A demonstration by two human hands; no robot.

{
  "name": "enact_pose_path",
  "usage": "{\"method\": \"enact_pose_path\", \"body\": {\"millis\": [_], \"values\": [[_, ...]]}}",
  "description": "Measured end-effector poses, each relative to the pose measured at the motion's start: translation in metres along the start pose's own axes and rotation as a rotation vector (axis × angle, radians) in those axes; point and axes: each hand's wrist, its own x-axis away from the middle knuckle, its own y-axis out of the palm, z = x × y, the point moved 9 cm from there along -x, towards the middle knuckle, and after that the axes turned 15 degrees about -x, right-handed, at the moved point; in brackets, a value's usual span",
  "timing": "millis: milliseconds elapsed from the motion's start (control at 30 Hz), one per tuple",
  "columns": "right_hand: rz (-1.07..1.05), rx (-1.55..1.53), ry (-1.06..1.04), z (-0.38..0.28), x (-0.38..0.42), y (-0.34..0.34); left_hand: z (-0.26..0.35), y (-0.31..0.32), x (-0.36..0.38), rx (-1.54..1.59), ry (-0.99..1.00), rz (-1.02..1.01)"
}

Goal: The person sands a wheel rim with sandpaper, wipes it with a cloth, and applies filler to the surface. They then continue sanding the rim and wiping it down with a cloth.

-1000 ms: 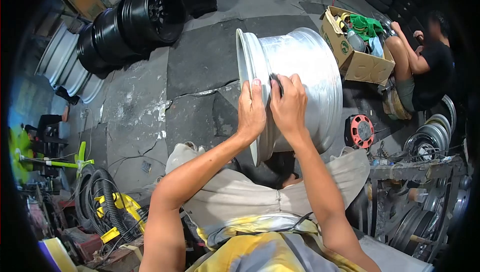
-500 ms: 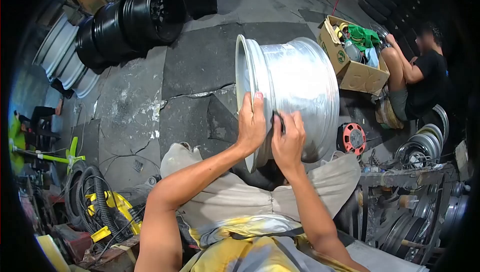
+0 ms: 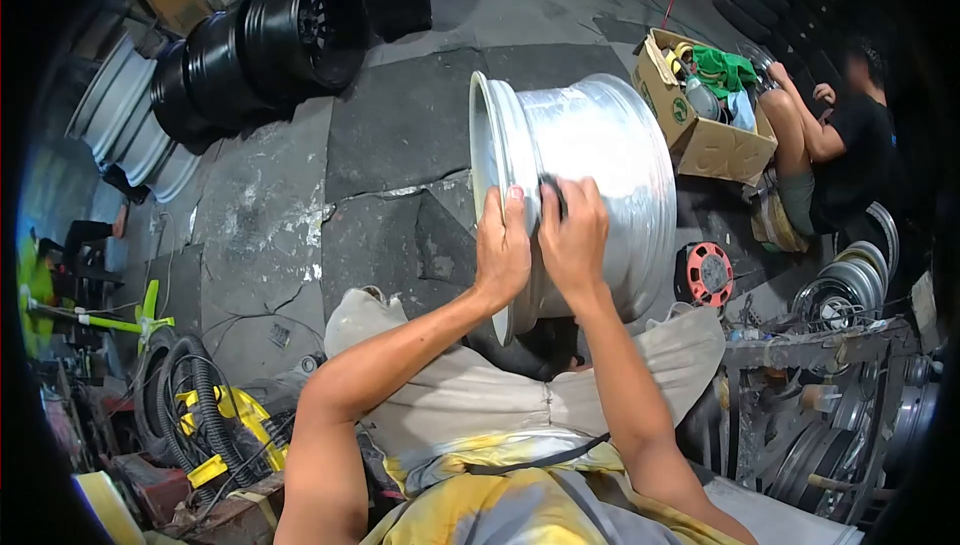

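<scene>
A large silver wheel rim (image 3: 600, 135) lies on its side in front of me, its flanged edge toward the left. My left hand (image 3: 502, 250) grips that left flange, thumb on the outer side and fingers curled over the edge. My right hand (image 3: 573, 235) is closed around a small dark piece (image 3: 551, 191), which touches the barrel just right of the flange. Only the end of the dark piece shows between the fingers.
At the right, a person (image 3: 850, 145) sits beside a cardboard box (image 3: 730, 153) of tools and cloths. A red reel (image 3: 708, 275) lies right of the rim. Black rims (image 3: 270, 50) stand back left; a yellow tool with hoses (image 3: 235, 415) lies front left.
My right hand has moved up along the barrel with the dark piece. My left hand keeps its hold on the flange. The seated person's far hand has risen slightly.
</scene>
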Motion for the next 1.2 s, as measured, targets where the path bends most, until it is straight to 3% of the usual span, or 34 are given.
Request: {"method": "enact_pose_path", "body": {"millis": [133,267,433,667,767,1000,1100,1200], "values": [[-0.015,-0.043,0.116,0.005,0.04,-0.011,0.002,0.002,0.0,0.04,0.005,0.025],[0.013,0.012,-0.029,0.001,-0.02,0.005,0.0,0.002,0.004,-0.007,-0.041,-0.051],[-0.009,-0.022,0.054,-0.004,0.027,-0.011,0.004,0.0,0.001,-0.003,-0.02,0.01],[-0.041,0.103,-0.004,0.005,-0.031,0.011,0.002,0.001,0.004,-0.003,-0.021,-0.015],[-0.048,0.0,0.048,0.001,0.006,-0.004,0.003,0.001,0.003,0.018,-0.02,-0.007],[-0.088,0.068,0.025,0.013,-0.04,0.015,-0.001,0.001,0.005,-0.04,-0.019,-0.041],[-0.086,-0.031,0.088,0.007,-0.001,-0.004,0.005,0.001,0.005,-0.009,-0.063,-0.056],[-0.075,0.023,0.044,0.007,-0.017,-0.001,-0.002,0.003,0.007,-0.042,-0.033,-0.05]]}}
